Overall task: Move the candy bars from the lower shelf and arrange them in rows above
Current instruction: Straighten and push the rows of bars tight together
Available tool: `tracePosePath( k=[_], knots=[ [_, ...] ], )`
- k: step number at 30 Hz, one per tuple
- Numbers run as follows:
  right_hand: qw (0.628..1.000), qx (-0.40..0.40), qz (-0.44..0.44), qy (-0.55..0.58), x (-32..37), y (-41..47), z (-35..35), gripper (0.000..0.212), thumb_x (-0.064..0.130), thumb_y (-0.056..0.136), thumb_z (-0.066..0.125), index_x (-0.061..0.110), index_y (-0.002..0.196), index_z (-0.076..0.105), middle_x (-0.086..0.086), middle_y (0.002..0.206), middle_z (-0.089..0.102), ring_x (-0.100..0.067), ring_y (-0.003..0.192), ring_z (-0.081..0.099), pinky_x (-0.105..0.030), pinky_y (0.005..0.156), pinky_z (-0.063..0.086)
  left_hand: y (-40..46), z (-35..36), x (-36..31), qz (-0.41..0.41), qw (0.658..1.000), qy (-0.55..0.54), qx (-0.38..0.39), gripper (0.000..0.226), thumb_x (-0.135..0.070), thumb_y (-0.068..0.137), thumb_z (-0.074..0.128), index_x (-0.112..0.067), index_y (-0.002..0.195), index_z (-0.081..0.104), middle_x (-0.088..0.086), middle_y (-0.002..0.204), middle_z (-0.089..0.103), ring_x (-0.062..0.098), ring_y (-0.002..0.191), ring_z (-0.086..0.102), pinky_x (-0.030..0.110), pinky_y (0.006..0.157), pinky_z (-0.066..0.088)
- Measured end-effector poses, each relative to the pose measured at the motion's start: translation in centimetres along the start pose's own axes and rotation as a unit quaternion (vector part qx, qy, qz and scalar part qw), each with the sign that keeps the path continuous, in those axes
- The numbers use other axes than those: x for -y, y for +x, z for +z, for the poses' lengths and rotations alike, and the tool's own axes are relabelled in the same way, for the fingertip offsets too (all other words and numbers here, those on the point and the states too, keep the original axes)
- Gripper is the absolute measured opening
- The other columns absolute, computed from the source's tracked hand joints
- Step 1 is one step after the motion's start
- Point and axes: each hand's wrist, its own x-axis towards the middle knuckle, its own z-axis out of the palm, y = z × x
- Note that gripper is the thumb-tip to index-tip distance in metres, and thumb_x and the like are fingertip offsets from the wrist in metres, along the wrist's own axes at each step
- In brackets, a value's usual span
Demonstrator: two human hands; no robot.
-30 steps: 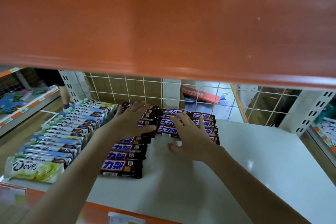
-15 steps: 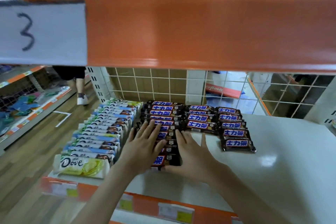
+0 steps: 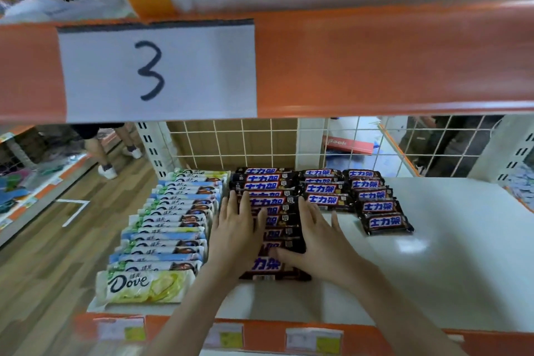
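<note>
Head view, near to far: orange shelf lip along the bottom edge, carrying three blurred price tags. Two bare hands, fingers straight and spread: left hand flat on the left ends of the brown candy bars, right hand flat on their right ends, thumb across the nearest bar. Four columns on the white shelf: Dove bars at lower left, then three brown columns, right one five bars. Long axes left to right, overlapping front to back. Above, paper label marked 3.
</note>
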Motion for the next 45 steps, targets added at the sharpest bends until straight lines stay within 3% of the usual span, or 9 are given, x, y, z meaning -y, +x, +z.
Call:
tracePosePath(
  k=[4, 8, 17, 23, 28, 38, 45],
  knots=[
    [1.0, -0.015, 0.004, -0.011, 0.4, 0.7, -0.1, 0.116, 0.084, 0.07, 0.03, 0.01, 0.149, -0.012, -0.005, 0.159, -0.005, -0.016, 0.146, -0.004, -0.045, 0.117, -0.006, 0.4, 0.2, -0.2, -0.015, 0.999, 0.021, 0.028, 0.068, -0.055, 0.095, 0.018, -0.016, 0.149, 0.006, 0.009, 0.157, 0.004, 0.023, 0.145, 0.002, 0.042, 0.115, 0.01],
    [1.0, -0.015, 0.008, -0.016, 0.9, 1.0, 0.0, 0.128, 0.088, 0.051, 0.011, 0.01, 0.15, -0.011, -0.005, 0.159, -0.005, -0.015, 0.146, -0.004, -0.044, 0.117, -0.008, 0.3, 0.2, -0.1, -0.013, 0.999, 0.034, 0.021, 0.068, -0.054, 0.096, 0.017, -0.013, 0.149, 0.006, 0.008, 0.157, 0.004, 0.022, 0.145, 0.001, 0.041, 0.115, 0.01],
    [1.0, -0.022, 0.008, -0.019, 1.0, 1.6, 0.4, 0.126, 0.089, 0.052, 0.012, 0.012, 0.15, -0.009, -0.003, 0.159, -0.003, -0.015, 0.146, -0.003, -0.038, 0.115, -0.009, 0.6, 0.2, 0.4, 0.001, 0.999, 0.017, 0.036, 0.068, -0.051, 0.097, 0.018, -0.009, 0.149, 0.005, 0.013, 0.157, 0.003, 0.025, 0.145, 0.001, 0.039, 0.116, 0.01],
    [0.998, -0.031, -0.002, -0.062, 0.9, 2.5, -0.9, 0.122, 0.087, 0.055, 0.006, 0.012, 0.15, -0.008, -0.004, 0.159, -0.008, -0.015, 0.146, -0.008, -0.04, 0.115, -0.009, 2.4, -0.5, 0.1, 0.059, 0.996, 0.066, 0.008, 0.058, -0.048, 0.098, 0.014, -0.021, 0.149, 0.005, 0.002, 0.158, -0.002, 0.02, 0.145, -0.006, 0.04, 0.116, 0.0],
    [0.994, -0.005, 0.007, -0.105, 0.6, 4.4, -0.9, 0.12, 0.086, 0.057, 0.003, 0.012, 0.151, -0.005, -0.003, 0.159, -0.004, -0.016, 0.145, -0.01, -0.047, 0.115, -0.01, 4.4, -0.2, 0.6, 0.086, 0.985, 0.137, 0.067, 0.055, -0.047, 0.099, 0.014, -0.027, 0.149, 0.004, -0.001, 0.158, -0.002, 0.018, 0.145, -0.004, 0.044, 0.117, -0.004],
    [0.998, -0.029, 0.012, -0.062, 0.3, 5.2, -1.1, 0.11, 0.082, 0.066, 0.003, 0.013, 0.152, 0.002, -0.001, 0.16, 0.002, -0.015, 0.146, -0.009, -0.048, 0.114, -0.01, 4.8, -0.3, 0.5, 0.09, 0.985, 0.131, 0.068, 0.057, -0.049, 0.098, 0.012, -0.024, 0.149, 0.005, 0.005, 0.158, 0.0, 0.021, 0.145, -0.004, 0.044, 0.115, -0.004],
    [0.995, -0.021, 0.008, -0.096, 0.5, 6.7, -1.2, 0.113, 0.076, 0.061, -0.013, 0.012, 0.151, 0.011, -0.002, 0.159, 0.007, -0.017, 0.146, -0.006, -0.053, 0.115, -0.01, 6.0, 0.0, 0.3, 0.114, 0.982, 0.12, 0.088, 0.052, -0.042, 0.1, 0.02, -0.032, 0.149, 0.004, -0.001, 0.158, -0.002, 0.022, 0.145, -0.005, 0.049, 0.116, -0.002]
  ],
)
